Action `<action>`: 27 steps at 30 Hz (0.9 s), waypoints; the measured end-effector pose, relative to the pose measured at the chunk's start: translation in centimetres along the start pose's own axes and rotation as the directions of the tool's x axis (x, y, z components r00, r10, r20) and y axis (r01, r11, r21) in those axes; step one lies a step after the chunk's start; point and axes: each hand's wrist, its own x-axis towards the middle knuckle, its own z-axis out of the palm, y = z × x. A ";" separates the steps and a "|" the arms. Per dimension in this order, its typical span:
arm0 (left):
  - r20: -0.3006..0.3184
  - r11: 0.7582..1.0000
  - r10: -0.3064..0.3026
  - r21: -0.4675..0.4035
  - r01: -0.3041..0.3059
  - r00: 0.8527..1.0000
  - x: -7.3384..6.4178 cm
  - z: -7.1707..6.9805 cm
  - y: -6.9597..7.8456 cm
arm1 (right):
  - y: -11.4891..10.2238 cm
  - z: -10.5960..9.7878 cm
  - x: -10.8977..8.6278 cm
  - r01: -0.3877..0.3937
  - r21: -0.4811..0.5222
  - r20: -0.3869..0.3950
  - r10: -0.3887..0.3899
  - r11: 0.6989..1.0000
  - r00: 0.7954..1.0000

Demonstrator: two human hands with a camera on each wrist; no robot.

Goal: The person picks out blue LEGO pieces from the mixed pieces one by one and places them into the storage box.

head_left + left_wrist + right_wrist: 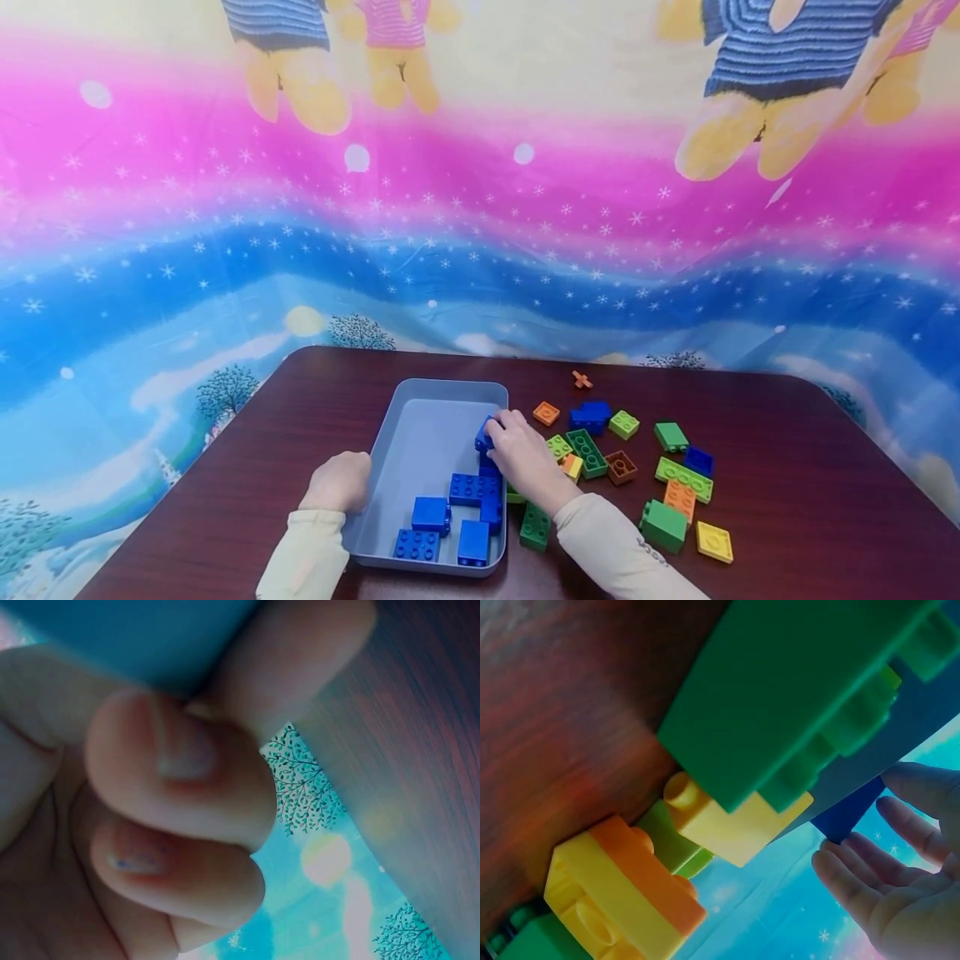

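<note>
Blue plastic toy block (483,435) lay at the fingertips of the right hand (525,457), pinched between thumb and fingers, against the right long wall of the grey rectangular tray (420,437). Right hand clearly nearer; left hand (337,482) across the tray, fingers curled, gripping its left wall. Tray's long axis ran away from the person. Held block's long axis, and whether it touched the tray floor: could not tell. Tray contents: other studded blue plastic blocks (431,514), grouped toward the near right. Mixed-colour plastic blocks (664,525) lay on the dark red-brown wooden table (240,517), right of the tray.
</note>
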 end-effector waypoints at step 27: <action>-0.013 0.999 0.027 -0.017 -0.027 1.000 0.0 0.2 -0.2 | 0.0 0.4 -0.1 0.009 -0.079 0.112 0.000 0.997 0.994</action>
